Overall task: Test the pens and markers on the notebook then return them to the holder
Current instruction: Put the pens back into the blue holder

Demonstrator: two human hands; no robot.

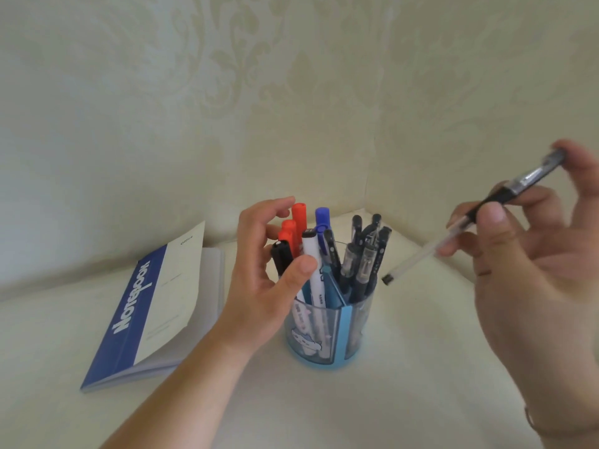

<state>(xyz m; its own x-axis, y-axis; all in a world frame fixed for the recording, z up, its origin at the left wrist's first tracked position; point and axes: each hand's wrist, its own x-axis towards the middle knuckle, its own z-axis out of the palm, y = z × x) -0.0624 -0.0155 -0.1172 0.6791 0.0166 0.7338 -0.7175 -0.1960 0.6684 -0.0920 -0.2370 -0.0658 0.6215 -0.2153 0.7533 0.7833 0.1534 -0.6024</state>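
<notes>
A blue see-through pen holder (pixel 327 332) stands mid-table, filled with red, blue, black and white markers and several dark gel pens. My left hand (pixel 269 273) curves around the markers on the holder's left side, thumb against a white marker (pixel 312 257), fingers by a black marker (pixel 281 257); whether it grips one I cannot tell. My right hand (pixel 534 254) holds a clear black-capped gel pen (pixel 466 222) up in the air to the right of the holder, pinched between thumb and fingers, its end pointing down-left. A closed blue-and-cream notebook (pixel 152 306) lies left of the holder.
The white table sits in a corner between two patterned wallpapered walls, close behind the holder. A bracelet (pixel 544 429) shows on my right wrist at the lower right.
</notes>
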